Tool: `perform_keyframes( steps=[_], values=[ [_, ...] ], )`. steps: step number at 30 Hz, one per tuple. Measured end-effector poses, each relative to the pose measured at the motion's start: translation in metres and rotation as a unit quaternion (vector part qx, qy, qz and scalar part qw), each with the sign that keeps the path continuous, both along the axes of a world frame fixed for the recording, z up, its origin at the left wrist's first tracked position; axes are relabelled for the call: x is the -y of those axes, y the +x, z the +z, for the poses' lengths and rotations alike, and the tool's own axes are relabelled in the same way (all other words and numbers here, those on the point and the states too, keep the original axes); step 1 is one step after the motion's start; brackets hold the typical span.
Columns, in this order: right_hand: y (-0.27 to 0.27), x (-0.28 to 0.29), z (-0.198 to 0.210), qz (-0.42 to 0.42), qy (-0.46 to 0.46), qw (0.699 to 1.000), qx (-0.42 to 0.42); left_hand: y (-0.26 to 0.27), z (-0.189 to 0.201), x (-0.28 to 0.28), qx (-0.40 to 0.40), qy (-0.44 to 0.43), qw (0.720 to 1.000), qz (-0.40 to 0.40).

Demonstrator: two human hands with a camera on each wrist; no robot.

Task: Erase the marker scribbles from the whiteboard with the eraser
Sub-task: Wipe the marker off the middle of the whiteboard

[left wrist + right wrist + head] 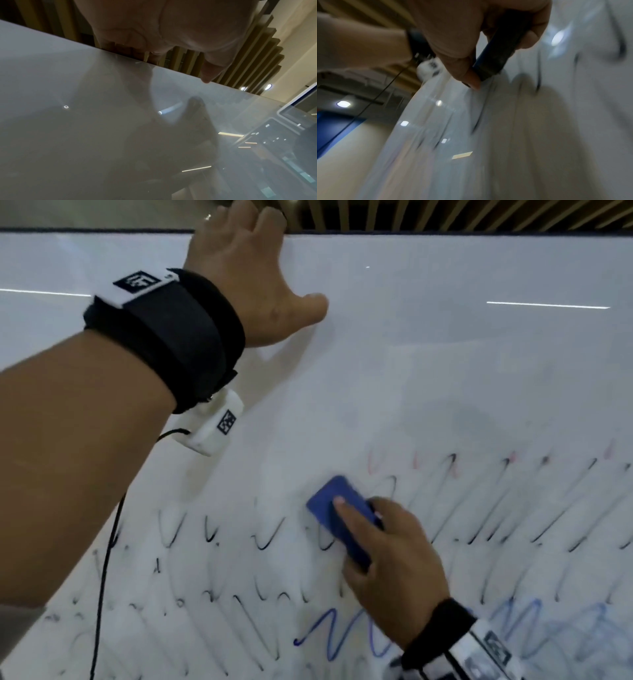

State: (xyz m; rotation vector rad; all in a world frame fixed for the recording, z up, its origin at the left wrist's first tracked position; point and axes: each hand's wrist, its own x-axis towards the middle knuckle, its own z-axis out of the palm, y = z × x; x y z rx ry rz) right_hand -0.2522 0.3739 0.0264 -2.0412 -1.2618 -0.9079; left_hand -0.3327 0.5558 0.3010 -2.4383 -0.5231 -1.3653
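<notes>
A white whiteboard (445, 354) fills the head view. Rows of black scribbles (263, 542) cross its lower half, with blue scribbles (329, 642) below them and faint red marks (416, 462) above. My right hand (394, 563) grips the blue eraser (339, 518) and presses it flat on the black scribbles, index finger lying along its back. In the right wrist view the eraser (496, 51) sits between thumb and fingers against the blurred board (539, 121). My left hand (253, 278) holds the board's top edge, fingers curled over it, thumb on the face. The left wrist view shows those fingers (154, 54) at the edge.
Wooden slats (445, 213) stand behind the board's top edge. A black cable (102, 577) hangs from the left wrist camera (212, 426) in front of the board. The board's upper part carries only reflections of lights.
</notes>
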Motion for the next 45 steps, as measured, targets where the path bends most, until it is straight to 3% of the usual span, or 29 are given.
perform_keyframes(
  steps=[2,4,6,9,11,17,19,22,24,27,30,32,36,38,42,45],
  values=[
    [0.027,0.022,0.039,-0.036,0.121,0.992,0.003,0.002,-0.001,0.001,0.011,-0.001,1.0,-0.002],
    [0.042,0.033,0.056,-0.057,0.175,0.983,-0.017,0.002,-0.002,0.002,0.015,-0.004,1.0,0.006],
    [0.031,0.027,0.036,-0.05,0.145,0.988,-0.033,0.003,-0.003,0.004,0.016,-0.011,1.0,0.013],
    [0.001,0.01,-0.026,0.012,0.0,1.0,-0.024,0.003,-0.002,0.003,0.023,-0.021,0.999,0.014],
    [0.004,0.014,-0.032,0.031,-0.056,0.998,-0.025,0.003,-0.001,0.003,0.021,-0.025,0.999,0.011],
    [0.053,0.048,0.048,-0.051,0.161,0.985,-0.025,0.006,0.0,0.008,0.007,-0.025,0.999,0.027],
    [0.043,0.041,0.031,-0.034,0.128,0.99,-0.042,0.008,0.0,0.009,-0.002,-0.025,0.999,0.044],
    [0.011,0.024,-0.031,0.017,-0.015,0.999,-0.038,0.01,0.0,0.009,0.01,-0.028,0.999,0.043],
    [0.011,0.028,-0.039,0.022,-0.075,0.996,-0.045,0.011,-0.001,0.008,0.019,-0.026,0.999,0.036],
    [0.04,0.049,0.009,-0.007,0.044,0.998,-0.037,0.012,-0.002,0.007,0.028,-0.027,0.999,0.036],
    [0.072,0.074,0.051,-0.062,0.176,0.982,-0.035,0.013,-0.004,0.008,0.042,-0.03,0.998,0.031],
    [0.065,0.071,0.041,-0.059,0.151,0.985,-0.056,0.014,-0.005,0.009,0.052,-0.035,0.998,0.024],
    [0.023,0.047,-0.037,0.004,-0.024,0.998,-0.066,0.016,-0.005,0.012,0.06,-0.041,0.997,0.019],
    [0.029,0.051,-0.036,0.016,-0.056,0.996,-0.063,0.016,-0.004,0.011,0.054,-0.04,0.997,0.027],
    [0.075,0.088,0.034,-0.038,0.145,0.988,-0.049,0.017,-0.004,0.011,0.054,-0.037,0.997,0.032],
    [0.084,0.096,0.052,-0.066,0.187,0.977,-0.076,0.018,-0.005,0.013,0.064,-0.039,0.997,0.032]
  ],
)
